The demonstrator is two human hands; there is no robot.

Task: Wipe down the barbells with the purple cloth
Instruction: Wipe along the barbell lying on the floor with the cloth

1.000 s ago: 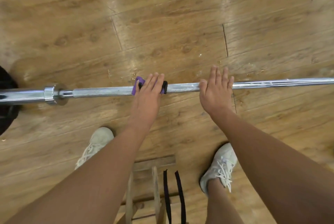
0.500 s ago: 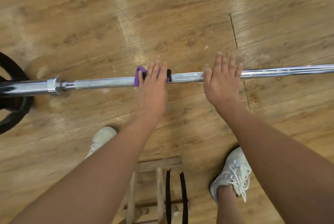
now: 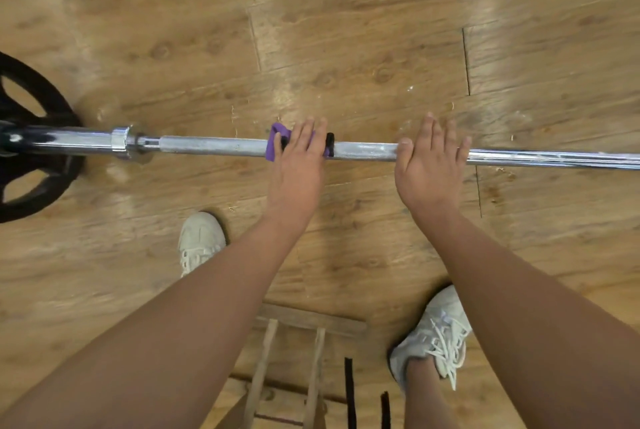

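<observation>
Fingers (image 3: 306, 137) of the left hand (image 3: 298, 168) are straight and packed close together, laid flat over the purple cloth (image 3: 274, 148) and pressing it onto the bar; can't see where that thumb goes. The cloth is wrapped round the barbell (image 3: 214, 146) shaft, purple sticking out on the left of the fingers and a black bit of it (image 3: 330, 145) poking out on the right. The right hand (image 3: 431, 168) is just to the right of it on bare steel, fingers (image 3: 429, 130) straight and a little fanned out, reaching over the far side of the bar, with the thumb lying along the bar. Neither hand is actually wrapped round it, as far as I can see. The shaft itself is dull grey and rough-looking where the hands are, shinier chrome further right. Going left there's a chunky chrome collar (image 3: 121, 143), then the sleeve running into a black weight plate (image 3: 33, 186) at the left edge. It all sits over a wood-plank floor (image 3: 346, 47). Nearer in are two pale sneakers, the left one (image 3: 200, 238) and the right one (image 3: 437, 335), with a wooden frame (image 3: 311, 322) and black straps (image 3: 349, 394) between them.
</observation>
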